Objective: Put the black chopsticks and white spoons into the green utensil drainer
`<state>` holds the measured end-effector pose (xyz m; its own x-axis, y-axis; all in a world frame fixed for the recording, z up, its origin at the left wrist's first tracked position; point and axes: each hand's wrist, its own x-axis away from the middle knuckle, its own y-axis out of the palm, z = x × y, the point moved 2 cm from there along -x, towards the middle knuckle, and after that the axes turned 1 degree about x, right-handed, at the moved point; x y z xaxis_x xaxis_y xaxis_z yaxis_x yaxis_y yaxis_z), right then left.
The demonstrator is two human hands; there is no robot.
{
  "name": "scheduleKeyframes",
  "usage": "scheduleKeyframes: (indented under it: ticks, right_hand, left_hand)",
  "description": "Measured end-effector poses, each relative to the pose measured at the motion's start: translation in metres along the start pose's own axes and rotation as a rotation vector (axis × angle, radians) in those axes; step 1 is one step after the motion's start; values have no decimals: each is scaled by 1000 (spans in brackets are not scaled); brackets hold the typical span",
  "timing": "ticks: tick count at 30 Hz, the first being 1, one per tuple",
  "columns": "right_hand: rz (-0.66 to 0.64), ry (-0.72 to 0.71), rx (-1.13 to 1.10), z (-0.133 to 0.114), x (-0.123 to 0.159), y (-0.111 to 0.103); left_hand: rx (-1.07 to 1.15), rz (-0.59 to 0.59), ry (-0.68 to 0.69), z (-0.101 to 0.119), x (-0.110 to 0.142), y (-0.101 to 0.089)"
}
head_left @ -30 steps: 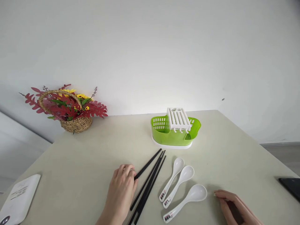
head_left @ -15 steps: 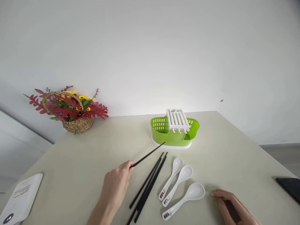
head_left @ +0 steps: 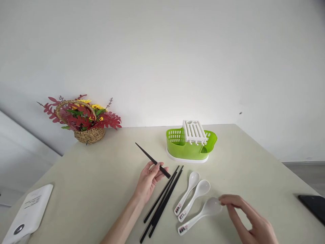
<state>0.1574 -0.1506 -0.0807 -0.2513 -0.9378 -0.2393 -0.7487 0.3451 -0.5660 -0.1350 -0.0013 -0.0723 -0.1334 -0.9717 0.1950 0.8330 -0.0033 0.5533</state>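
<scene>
My left hand [head_left: 151, 178] is closed around a black chopstick [head_left: 150, 158], held above the table with its thin end pointing up and left. Several more black chopsticks [head_left: 162, 203] lie together just right of that forearm. Beside them are three white spoons with printed handle ends: a left spoon [head_left: 193, 179], a middle spoon [head_left: 202, 188] and the nearest spoon [head_left: 209, 207]. My right hand [head_left: 243, 211] has its fingers bent in a pinch, the tips on the bowl rim of the nearest spoon, which lies on the table. Its other fingers are partly hidden.
Behind the spoons stands a green cutlery basket [head_left: 186, 151] with a white slotted top [head_left: 195, 131] and a white base. A wicker basket of artificial flowers [head_left: 88, 135] is at the back left. A white device [head_left: 31, 210] lies front left, and a black phone [head_left: 313, 205] lies at the right edge.
My left hand has turned over, swinging the chopstick from pointing right to pointing up and left. My right hand has moved left to the nearest spoon's bowl. The view has shifted slightly.
</scene>
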Motion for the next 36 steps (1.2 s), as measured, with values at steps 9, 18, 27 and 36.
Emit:
scheduleKeyframes:
  ticks: [9,18,27,36]
  right_hand:
    - [-362,-281,-76,-87,-83,52]
    - [-578,-262,19,-98,-120,96]
    - [-610,-187,-103,-86,-132,90]
    - [-787,-134,-208,-46,-149,63]
  left_hand:
    - [96,-47,4,-12,-15,-2]
    - [93,-52,64,-10,-9,3]
    - [-128,30,137,-11,-8,0]
    - [-83,193,224,5,-15,-15]
